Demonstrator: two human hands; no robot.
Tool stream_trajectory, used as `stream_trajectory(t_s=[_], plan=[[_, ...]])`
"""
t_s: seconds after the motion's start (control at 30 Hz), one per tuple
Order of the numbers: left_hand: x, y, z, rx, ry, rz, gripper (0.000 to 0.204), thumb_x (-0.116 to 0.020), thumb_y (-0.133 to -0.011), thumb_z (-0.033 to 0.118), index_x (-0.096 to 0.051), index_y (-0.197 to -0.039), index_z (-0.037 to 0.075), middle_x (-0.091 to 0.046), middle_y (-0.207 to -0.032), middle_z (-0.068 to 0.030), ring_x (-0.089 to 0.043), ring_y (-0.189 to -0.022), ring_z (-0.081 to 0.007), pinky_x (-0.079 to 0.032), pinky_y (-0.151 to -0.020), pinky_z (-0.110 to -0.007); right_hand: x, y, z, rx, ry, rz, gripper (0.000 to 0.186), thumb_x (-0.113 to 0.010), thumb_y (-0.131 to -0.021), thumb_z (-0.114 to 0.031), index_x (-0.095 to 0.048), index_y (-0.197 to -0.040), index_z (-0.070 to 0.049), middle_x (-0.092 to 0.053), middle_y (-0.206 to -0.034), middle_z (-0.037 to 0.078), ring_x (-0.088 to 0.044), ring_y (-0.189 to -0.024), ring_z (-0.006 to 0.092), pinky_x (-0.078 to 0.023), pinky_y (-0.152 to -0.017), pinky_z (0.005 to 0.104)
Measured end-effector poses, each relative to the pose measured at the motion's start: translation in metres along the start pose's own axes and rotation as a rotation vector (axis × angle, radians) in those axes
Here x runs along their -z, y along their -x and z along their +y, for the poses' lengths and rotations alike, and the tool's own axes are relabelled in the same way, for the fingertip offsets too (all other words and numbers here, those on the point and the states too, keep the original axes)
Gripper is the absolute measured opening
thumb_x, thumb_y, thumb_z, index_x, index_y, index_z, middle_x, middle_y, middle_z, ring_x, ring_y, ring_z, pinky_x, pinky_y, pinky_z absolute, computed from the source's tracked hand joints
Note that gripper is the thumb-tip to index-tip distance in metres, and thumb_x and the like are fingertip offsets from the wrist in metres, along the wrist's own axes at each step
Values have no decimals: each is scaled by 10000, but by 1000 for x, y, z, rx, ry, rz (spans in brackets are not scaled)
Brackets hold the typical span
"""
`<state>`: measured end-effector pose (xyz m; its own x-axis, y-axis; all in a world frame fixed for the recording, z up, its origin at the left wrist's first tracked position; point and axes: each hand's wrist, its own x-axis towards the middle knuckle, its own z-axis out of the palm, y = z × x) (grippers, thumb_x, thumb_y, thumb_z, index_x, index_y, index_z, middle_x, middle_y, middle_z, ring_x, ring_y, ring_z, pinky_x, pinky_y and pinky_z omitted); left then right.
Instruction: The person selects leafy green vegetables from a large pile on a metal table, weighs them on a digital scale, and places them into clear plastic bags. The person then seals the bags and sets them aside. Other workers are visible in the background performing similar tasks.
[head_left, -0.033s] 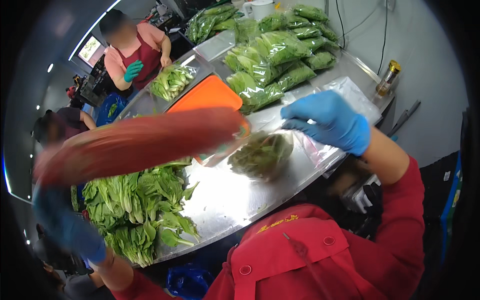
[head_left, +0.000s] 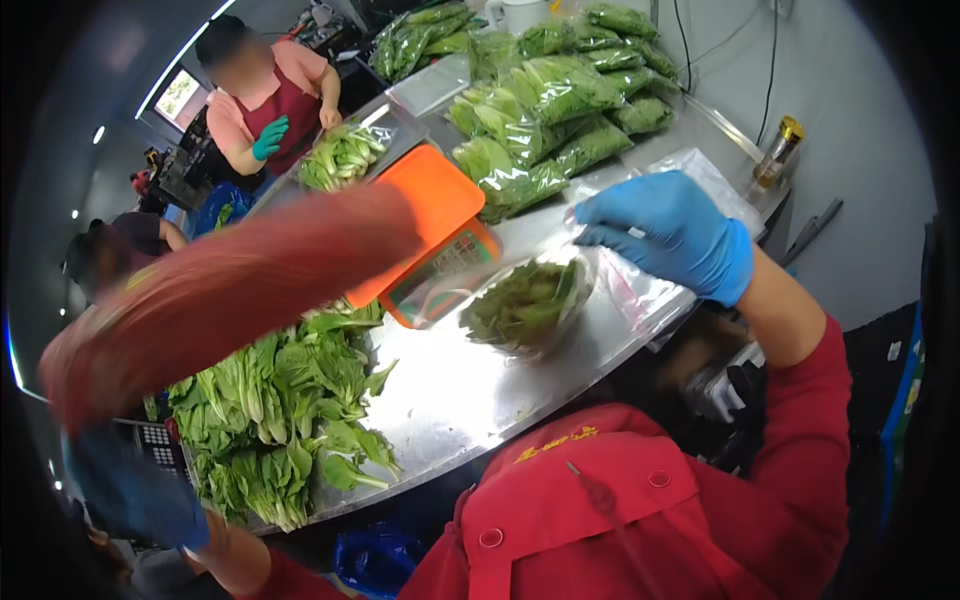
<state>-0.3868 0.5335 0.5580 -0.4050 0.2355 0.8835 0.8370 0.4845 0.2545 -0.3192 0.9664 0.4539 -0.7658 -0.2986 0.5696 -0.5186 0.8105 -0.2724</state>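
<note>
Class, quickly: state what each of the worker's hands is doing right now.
Left hand: blurred at the lower left near the loose greens; grip cannot be told.
Right hand: closed on the clear bag of greens.

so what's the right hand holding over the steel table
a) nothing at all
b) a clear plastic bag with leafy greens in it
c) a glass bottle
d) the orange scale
b: the blue-gloved right hand grips the top edge of a clear plastic bag holding leafy greens, which hangs above the steel table, just in front of the orange scale.
</note>
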Motion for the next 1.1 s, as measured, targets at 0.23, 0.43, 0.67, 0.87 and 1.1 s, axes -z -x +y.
stream_trajectory(t_s=[0.23, 0.43, 0.67, 0.87, 1.1], plan=[[6, 223, -24, 159, -90, -520, 212, -534, -899, 52, -614, -1095, 51, -640, -1035, -143, -616, -911, -292, -506, -761, -381, 2, 2, 0, 26, 62, -27, 166, -727, -794, -170, -651, -901, -69, -651, -775, 87, -621, -664, 271, -486, -584, 344], [-4, 281, -33, 434, -384, -1385, 214, -570, -837, 44, -620, -1035, 104, -656, -986, -165, -625, -895, -347, -518, -705, -434, -1, -25, -13, 241, 187, -111, 215, -707, -798, -241, -631, -930, -90, -577, -700, 69, -568, -634, 267, -441, -551, 360], [-119, 62, 68, 74, 150, -593, 460, -736, -750, 239, -624, -1175, 104, -652, -1146, -69, -571, -1086, -299, -335, -1011, -421, 8, -25, -29, 191, 123, -252, 245, -685, -775, -216, -584, -964, -99, -567, -772, 98, -580, -713, 291, -471, -625, 389], [-167, 57, 29, -7, 3, -816, 152, -739, -748, 304, -668, -786, 175, -627, -720, 17, -572, -726, -200, -366, -737, -369, 23, -15, -12, 210, 347, -277, 228, -711, -713, -142, -664, -936, -124, -564, -797, 69, -570, -788, 286, -458, -693, 391], [-148, 39, 41, -25, 156, -653, 176, -759, -687, 92, -618, -783, 138, -605, -737, -8, -541, -725, -218, -384, -706, -345, 44, -10, -21, 116, 257, -123, 159, -730, -736, -242, -689, -857, -148, -564, -756, 49, -563, -714, 269, -429, -659, 386]])
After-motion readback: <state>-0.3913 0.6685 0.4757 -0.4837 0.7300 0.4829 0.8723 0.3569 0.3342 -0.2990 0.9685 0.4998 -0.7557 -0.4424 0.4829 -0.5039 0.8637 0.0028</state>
